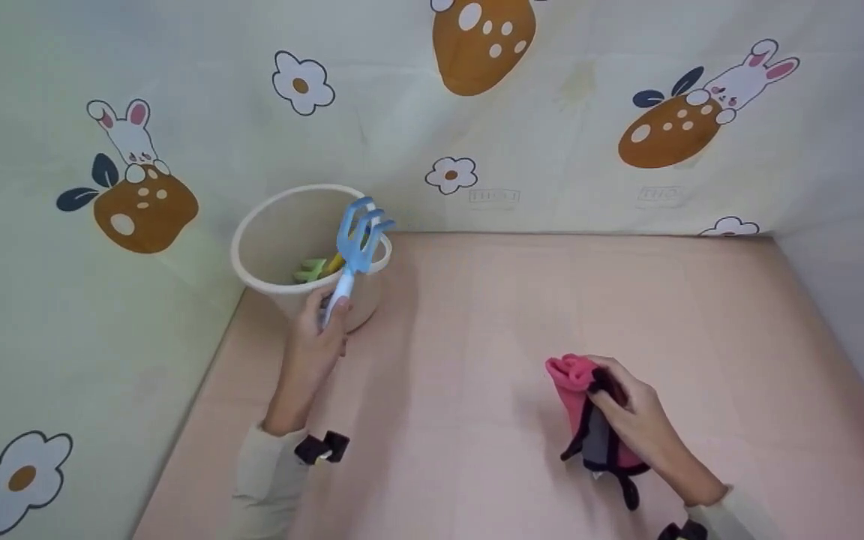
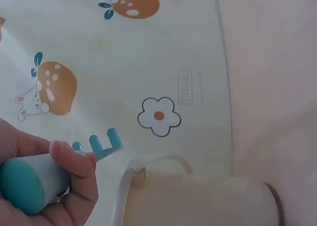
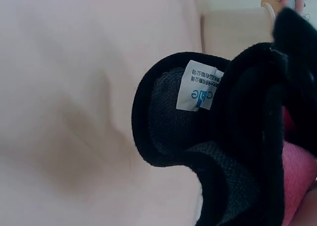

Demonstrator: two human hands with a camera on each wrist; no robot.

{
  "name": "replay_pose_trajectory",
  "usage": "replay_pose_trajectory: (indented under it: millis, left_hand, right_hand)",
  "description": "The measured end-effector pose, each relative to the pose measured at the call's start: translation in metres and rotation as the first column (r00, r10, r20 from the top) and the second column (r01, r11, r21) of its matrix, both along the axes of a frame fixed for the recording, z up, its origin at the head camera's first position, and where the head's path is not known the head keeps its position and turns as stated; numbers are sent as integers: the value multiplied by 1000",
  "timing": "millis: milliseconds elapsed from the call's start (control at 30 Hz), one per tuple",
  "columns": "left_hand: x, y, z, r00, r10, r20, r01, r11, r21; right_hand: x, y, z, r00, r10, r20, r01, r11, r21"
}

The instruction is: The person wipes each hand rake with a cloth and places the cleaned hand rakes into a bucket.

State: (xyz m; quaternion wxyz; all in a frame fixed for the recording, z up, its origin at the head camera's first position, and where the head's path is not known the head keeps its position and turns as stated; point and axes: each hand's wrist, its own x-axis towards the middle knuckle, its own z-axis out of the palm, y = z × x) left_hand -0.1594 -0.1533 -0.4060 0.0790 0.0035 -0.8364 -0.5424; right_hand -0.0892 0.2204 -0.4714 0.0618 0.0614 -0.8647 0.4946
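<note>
My left hand (image 1: pixel 313 341) grips the pale handle of a light blue garden hand fork (image 1: pixel 358 256), tines upward, above the near right rim of a white bucket (image 1: pixel 258 282). In the left wrist view, fingers and thumb wrap around the handle, whose teal butt end (image 2: pixel 22 186) faces the camera. Over the right part of the table, my right hand (image 1: pixel 646 416) holds a rolled or folded pink and grey fabric item (image 1: pixel 570 384) with black edging. A white label (image 3: pixel 197 87) shows inside it in the right wrist view; its exact kind cannot be told.
Inside the bucket lie a green toothed tool (image 1: pixel 310 271) and something yellow (image 1: pixel 335 262). The bucket stands at the table's back left, near the printed left wall (image 1: pixel 64 322). Behind the pinkish table (image 1: pixel 477 315) rises a back wall (image 1: pixel 372 142) with rabbit and flower prints.
</note>
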Motion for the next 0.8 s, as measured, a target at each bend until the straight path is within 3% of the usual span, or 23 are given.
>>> replay_pose_trajectory:
  millis: [100, 267, 500, 800]
  left_hand:
    - [-2, -11, 3, 998, 53, -35, -54, 998, -24]
    - [-7, -24, 6, 994, 113, -3, -113, 993, -33]
    - [-8, -28, 9, 991, 132, 10, -133, 990, 44]
    - [-10, -27, 11, 986, 154, -71, -149, 986, 71]
  right_hand:
    - [1, 1, 0, 1000, -1, 5, 1, 1000, -7]
    - [1, 2, 0, 1000, -21, 13, 21, 1000, 3]
    - [2, 3, 0, 999, -18, 46, 18, 1000, -11]
    - [3, 3, -1, 998, -17, 55, 17, 1000, -11]
